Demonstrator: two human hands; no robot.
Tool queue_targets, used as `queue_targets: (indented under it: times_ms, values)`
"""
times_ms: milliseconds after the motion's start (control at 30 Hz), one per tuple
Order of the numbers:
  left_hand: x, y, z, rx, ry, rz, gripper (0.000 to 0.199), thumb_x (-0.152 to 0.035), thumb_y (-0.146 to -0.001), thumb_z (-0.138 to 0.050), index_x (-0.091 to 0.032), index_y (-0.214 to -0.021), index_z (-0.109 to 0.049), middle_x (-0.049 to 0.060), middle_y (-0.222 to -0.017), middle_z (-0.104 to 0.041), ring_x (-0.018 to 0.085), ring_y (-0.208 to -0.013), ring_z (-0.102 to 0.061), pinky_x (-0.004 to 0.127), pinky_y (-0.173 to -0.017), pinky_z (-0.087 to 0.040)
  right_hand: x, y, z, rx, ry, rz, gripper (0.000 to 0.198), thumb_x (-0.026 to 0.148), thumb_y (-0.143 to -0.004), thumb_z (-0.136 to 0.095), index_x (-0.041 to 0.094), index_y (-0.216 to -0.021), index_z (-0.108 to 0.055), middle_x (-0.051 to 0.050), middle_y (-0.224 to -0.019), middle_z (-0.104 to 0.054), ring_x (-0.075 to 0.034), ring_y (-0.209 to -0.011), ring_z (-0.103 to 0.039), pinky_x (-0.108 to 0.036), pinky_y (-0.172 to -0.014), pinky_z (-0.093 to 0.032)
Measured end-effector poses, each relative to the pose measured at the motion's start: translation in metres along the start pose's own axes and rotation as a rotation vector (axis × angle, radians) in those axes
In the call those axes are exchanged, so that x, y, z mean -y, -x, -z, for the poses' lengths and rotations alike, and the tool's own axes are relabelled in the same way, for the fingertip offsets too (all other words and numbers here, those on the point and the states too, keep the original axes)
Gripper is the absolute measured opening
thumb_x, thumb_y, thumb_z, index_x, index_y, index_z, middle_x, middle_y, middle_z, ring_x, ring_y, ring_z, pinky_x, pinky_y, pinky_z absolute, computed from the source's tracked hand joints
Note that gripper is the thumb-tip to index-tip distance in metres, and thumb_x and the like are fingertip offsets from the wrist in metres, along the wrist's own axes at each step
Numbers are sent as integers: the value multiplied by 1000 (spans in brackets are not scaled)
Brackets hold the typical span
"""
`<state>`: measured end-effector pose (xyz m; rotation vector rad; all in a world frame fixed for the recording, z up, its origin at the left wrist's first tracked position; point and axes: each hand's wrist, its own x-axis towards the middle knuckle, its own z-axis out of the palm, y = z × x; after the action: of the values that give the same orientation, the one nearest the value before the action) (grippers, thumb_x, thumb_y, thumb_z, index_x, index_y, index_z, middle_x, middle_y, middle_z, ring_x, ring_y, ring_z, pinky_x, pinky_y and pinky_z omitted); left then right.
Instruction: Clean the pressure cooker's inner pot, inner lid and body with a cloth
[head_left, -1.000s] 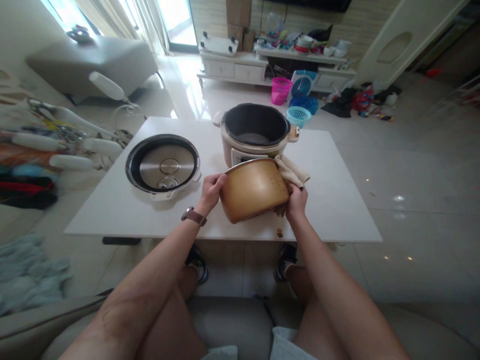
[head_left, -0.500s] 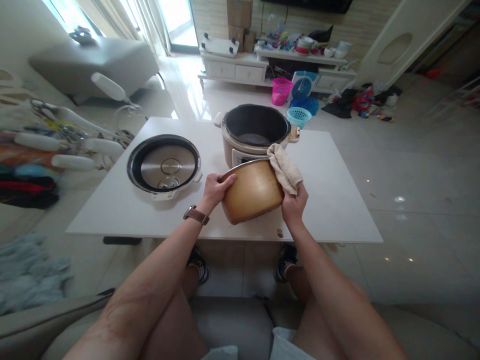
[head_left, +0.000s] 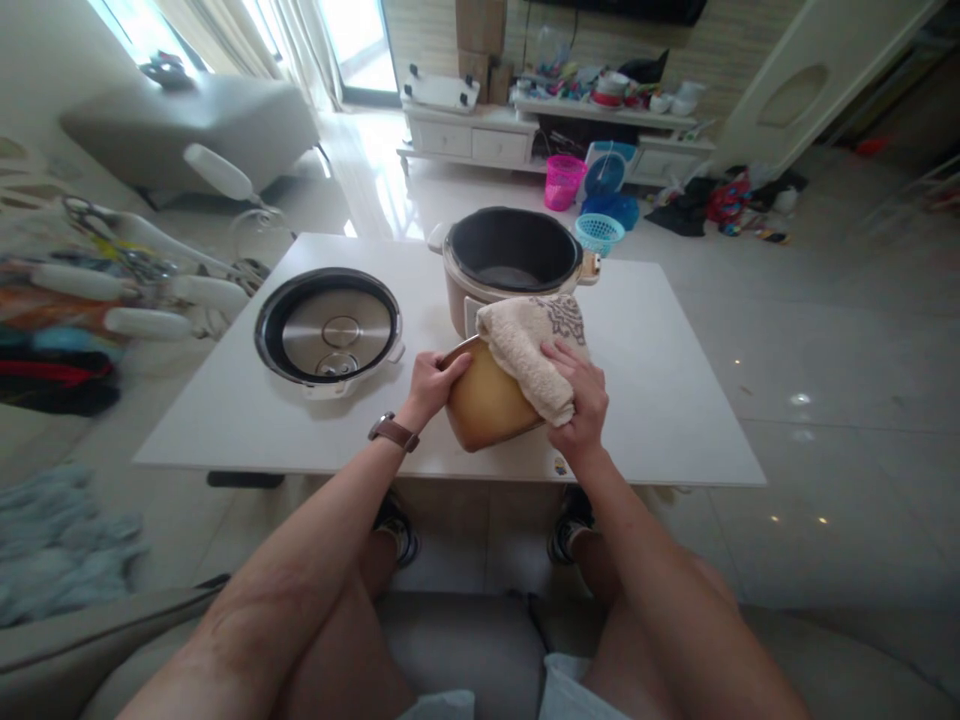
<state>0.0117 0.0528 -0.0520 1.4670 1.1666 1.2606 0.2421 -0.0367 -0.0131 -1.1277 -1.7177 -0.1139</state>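
My left hand (head_left: pixel 432 384) grips the left rim of a tan inner pot (head_left: pixel 480 408), which is tilted on its side at the near edge of the white table (head_left: pixel 225 420). A beige cloth (head_left: pixel 529 352) is draped over the pot's upper right side, and my right hand (head_left: pixel 577 400) presses it against the pot. Behind the pot stands the cooker body (head_left: pixel 510 262), open and dark inside. The cooker lid (head_left: pixel 327 332) lies upside down on the table to the left.
A drying rack (head_left: pixel 127 280) with clothes stands left of the table. Across the tiled floor are a white cabinet (head_left: pixel 480 135) with clutter, a pink basket (head_left: pixel 561 180) and a blue basket (head_left: pixel 598 232). I sit on a grey sofa (head_left: pixel 465 640).
My right hand has brought the cloth from behind the pot's right side up and over its outer wall. The left hand keeps its hold on the rim.
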Motion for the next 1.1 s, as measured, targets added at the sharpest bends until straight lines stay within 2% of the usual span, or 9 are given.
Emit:
queue_targets:
  times_ms: [67, 200, 333, 467, 567, 733, 867, 1000, 1100]
  values:
    - [4, 2, 1, -23, 11, -10, 70, -67, -73, -74, -20, -44, -30, -5, -49, -22, 5, -48, -19, 27, -45, -11, -10, 4, -4, -88, -74, -122, 35, 30, -95, -58, 27, -127, -72, -8, -130, -78, -29, -128, -70, -45, -109, -52]
    - [16, 7, 1, -79, 50, -21, 75, -77, -71, -72, -21, -45, -29, -5, -49, -21, 6, -48, -17, 28, -46, -10, -28, 9, -12, -221, -199, -378, 30, 29, -89, -67, 22, -116, -76, -9, -111, -81, -28, -109, -75, -43, -103, -57]
    - [31, 10, 1, -107, 68, -22, 79, -88, -68, -65, -22, -45, -26, -5, -49, -20, 7, -50, -16, 29, -48, -10, -42, 6, -18, -316, -349, -605, 30, 33, -82, -73, 19, -109, -78, -9, -110, -81, -27, -113, -73, -45, -108, -55]
    - [35, 6, 7, -17, 57, -3, 76, -88, -68, -62, -22, -46, -30, -5, -49, -23, 8, -51, -19, 28, -49, -12, -53, 6, -21, -406, -446, -834, 31, 35, -74, -75, 18, -100, -78, -5, -102, -82, -27, -106, -73, -46, -106, -56]
    - [22, 1, 11, 58, 43, -17, 70, -79, -70, -67, -21, -47, -36, -4, -51, -28, 9, -53, -24, 27, -50, -16, -56, 8, -23, -456, -456, -917, 31, 36, -71, -73, 19, -96, -78, -3, -96, -82, -25, -100, -73, -42, -97, -59]
    - [-9, -2, 7, 86, -7, -52, 63, -67, -74, -71, -20, -50, -39, -4, -53, -28, 8, -54, -22, 26, -50, -15, -56, 8, -24, -454, -478, -916, 29, 35, -70, -73, 19, -94, -78, -4, -96, -82, -26, -102, -72, -41, -97, -59]
    - [-17, -2, 2, 59, -45, -5, 62, -63, -70, -75, -20, -46, -37, -5, -51, -26, 6, -51, -20, 27, -48, -11, -54, 8, -24, -432, -449, -889, 31, 34, -72, -73, 19, -98, -78, -4, -100, -82, -27, -106, -73, -46, -105, -56]
    - [-18, -3, 1, 46, -61, 1, 64, -62, -70, -75, -20, -45, -35, -5, -50, -25, 6, -50, -20, 26, -47, -10, -41, 8, -18, -352, -351, -711, 31, 33, -79, -72, 19, -106, -78, -8, -111, -82, -29, -115, -72, -47, -109, -53]
    - [-17, -3, 0, 53, -76, -3, 63, -61, -72, -74, -20, -45, -35, -4, -50, -26, 6, -50, -21, 26, -47, -11, -24, 8, -10, -248, -201, -483, 33, 35, -85, -69, 22, -115, -78, -10, -122, -80, -31, -123, -71, -49, -112, -51]
